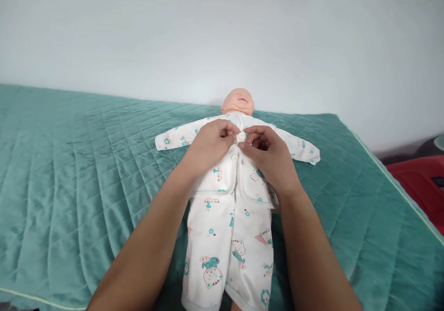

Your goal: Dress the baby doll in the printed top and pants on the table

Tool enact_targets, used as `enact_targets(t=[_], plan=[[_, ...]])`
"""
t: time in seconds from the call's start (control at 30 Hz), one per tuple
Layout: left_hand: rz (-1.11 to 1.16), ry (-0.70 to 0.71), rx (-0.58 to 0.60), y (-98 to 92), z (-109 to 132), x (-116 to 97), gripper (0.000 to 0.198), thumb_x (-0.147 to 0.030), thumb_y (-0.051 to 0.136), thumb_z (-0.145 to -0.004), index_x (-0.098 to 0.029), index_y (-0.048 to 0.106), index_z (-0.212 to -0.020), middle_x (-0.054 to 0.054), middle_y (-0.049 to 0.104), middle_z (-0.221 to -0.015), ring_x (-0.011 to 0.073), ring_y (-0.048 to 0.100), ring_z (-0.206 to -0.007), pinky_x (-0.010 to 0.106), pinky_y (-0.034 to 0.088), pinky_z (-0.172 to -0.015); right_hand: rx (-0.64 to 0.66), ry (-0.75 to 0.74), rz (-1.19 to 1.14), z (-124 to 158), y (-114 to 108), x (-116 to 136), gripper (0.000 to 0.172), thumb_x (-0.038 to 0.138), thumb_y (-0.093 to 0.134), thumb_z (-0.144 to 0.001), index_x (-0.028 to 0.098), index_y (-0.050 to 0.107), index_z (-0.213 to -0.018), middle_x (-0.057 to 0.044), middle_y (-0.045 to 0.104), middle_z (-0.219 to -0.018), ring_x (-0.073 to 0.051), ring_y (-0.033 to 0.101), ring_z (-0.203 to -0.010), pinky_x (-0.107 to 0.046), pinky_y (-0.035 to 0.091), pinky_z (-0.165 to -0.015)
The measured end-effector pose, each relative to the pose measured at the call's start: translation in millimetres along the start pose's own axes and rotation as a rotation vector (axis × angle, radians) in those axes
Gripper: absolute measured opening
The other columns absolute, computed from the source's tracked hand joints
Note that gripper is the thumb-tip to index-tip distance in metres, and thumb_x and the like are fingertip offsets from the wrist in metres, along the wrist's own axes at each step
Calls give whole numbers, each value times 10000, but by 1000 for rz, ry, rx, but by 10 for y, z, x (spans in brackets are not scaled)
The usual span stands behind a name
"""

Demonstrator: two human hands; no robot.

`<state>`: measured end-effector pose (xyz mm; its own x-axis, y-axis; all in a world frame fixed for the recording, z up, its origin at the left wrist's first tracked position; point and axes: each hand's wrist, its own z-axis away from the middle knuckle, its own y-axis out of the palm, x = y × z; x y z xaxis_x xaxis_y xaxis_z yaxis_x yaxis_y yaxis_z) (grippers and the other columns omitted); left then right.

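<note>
A baby doll (238, 100) lies on its back on a teal quilted bed cover (76, 163), head toward the wall. It wears a white printed jacket (298, 145) and matching trousers (225, 251). My left hand (210, 144) and my right hand (268, 156) meet at the doll's chest. Both pinch the jacket's front edges around a white button (240, 136) near the collar. A second button (235, 157) shows just below, between my hands.
A pale wall (222, 33) runs behind the bed. The bed's right edge (388, 172) slants down toward the near right, and a red object (421, 186) sits on the floor beyond it.
</note>
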<state>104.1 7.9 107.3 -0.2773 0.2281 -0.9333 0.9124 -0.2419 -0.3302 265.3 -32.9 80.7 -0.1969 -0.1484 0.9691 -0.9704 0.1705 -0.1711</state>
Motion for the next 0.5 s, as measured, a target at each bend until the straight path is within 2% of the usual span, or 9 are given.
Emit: enact_targets(t=[0.1, 0.13, 0.2, 0.3, 0.4, 0.5], plan=[[-29, -11, 6, -28, 13, -11, 107, -166, 604, -812, -194, 701, -849, 6, 658, -763, 141, 549, -668, 289, 404, -647, -4, 18, 24, 5, -38, 41, 209, 403, 711, -858, 229, 641, -950, 29, 548, -769, -106, 430, -622, -258, 364, -544], [-36, -11, 9, -44, 28, -18, 102, -174, 600, -821, -196, 697, -846, 5, 653, -758, 140, 545, -663, 289, 400, -638, -6, 21, 62, 18, -56, 77, 223, 441, 683, -885, 227, 619, -884, 33, 521, -725, -107, 417, -601, -262, 348, -530], [-41, -1, 33, -85, 82, -31, 96, -191, 600, -835, -204, 692, -860, 6, 664, -787, 145, 563, -695, 287, 406, -646, 26, 10, 225, 71, -94, 182, 317, 497, 655, -907, 226, 559, -773, 30, 498, -666, -113, 414, -582, -274, 327, -522], [-33, 4, 117, -147, 216, -30, 82, -233, 609, -861, -213, 688, -870, 14, 686, -845, 155, 590, -752, 286, 429, -668, 142, -44, 588, 209, -128, 362, 398, 528, 737, -840, 229, 506, -716, 13, 538, -654, -127, 425, -574, -294, 290, -525], [-40, -10, 169, -177, 348, 7, 111, -290, 612, -889, -216, 692, -865, 20, 684, -830, 154, 586, -729, 287, 435, -653, 192, -64, 861, 342, -84, 472, 416, 456, 809, -772, 236, 460, -720, 1, 536, -670, -128, 385, -543, -303, 245, -520], [-67, 16, 184, -166, 401, 58, 102, -309, 655, -869, -220, 703, -885, 21, 670, -837, 153, 583, -742, 284, 443, -661, 182, -51, 1019, 390, 13, 490, 314, 283, 738, -805, 235, 436, -729, -21, 535, -707, -132, 368, -540, -309, 234, -531]])
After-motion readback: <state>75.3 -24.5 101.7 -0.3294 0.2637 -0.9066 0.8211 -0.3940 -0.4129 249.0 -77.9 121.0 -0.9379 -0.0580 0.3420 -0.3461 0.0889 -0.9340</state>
